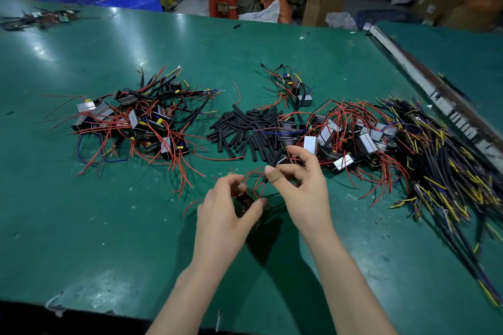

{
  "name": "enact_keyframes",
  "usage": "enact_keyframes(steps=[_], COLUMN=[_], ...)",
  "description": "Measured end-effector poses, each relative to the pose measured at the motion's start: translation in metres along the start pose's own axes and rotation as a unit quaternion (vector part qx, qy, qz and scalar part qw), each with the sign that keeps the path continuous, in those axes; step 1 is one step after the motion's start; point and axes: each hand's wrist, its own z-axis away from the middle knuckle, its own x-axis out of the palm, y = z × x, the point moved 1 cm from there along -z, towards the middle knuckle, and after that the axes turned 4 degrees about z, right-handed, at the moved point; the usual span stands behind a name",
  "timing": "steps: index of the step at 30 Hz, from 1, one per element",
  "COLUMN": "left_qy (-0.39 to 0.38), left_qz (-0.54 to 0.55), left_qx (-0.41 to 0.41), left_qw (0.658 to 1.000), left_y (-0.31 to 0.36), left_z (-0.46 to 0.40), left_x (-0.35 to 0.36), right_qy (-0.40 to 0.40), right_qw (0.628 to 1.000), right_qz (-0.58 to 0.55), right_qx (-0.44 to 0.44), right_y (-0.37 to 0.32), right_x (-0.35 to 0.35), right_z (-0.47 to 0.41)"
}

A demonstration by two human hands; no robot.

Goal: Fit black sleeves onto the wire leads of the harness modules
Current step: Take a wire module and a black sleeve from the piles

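Just nearer than the loose pile of black sleeves [245, 130] on the green worktop [109, 226], the left hand [226, 207] gripped a dark harness module [244, 202], thumb and fingers curled around it. Its red wire leads [251, 179] arched up to the right hand [302, 185], whose thumb and forefinger pinched one black sleeve [272, 163]; the other fingers [298, 151] were spread.

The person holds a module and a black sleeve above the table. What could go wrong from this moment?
1. The right hand pinches the black sleeve only near one end, so it might slip before the red lead enters.
2. The module in the left hand has several loose red leads; one could snag in the module pile close by.
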Motion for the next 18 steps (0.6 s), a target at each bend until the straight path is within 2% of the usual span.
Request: enact_keyframes(steps=[4,8,14,18], left_qy=[0.058,0.071,-0.012,-0.027], left_qz=[-0.077,-0.051,0.026,0.026], left_qx=[0.065,0.062,0.022,0.036], left_qw=[0.993,0.994,0.999,0.999], left_y=[0.003,0.007,0.004,0.007], left_z=[0.003,0.001,-0.002,-0.002], left_x=[0.004,0.012,0.011,0.012], right_qy=[0.008,0.020,0.012,0.004], right_qw=[1.000,0.999,0.998,1.000], right_qz=[0.002,0.038,0.060,0.027], right_qx=[0.011,0.017,0.009,0.003], right_y=[0.002,0.005,0.006,0.001], right_x=[0.004,0.008,0.004,0.003], right_z=[0.006,0.016,0.019,0.016])
